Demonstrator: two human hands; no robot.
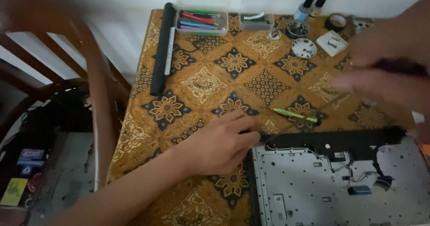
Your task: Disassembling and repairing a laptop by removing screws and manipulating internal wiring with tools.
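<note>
Left hand, fingers curled loosely, holding nothing, resting on patterned tablecloth and touching top-left corner of opened laptop base. Right hand, blurred, closed around dark tool handle, above cloth beyond laptop base. Green pen-like tool between hands. Long black bar near left edge. Tool tray at far edge.
</note>
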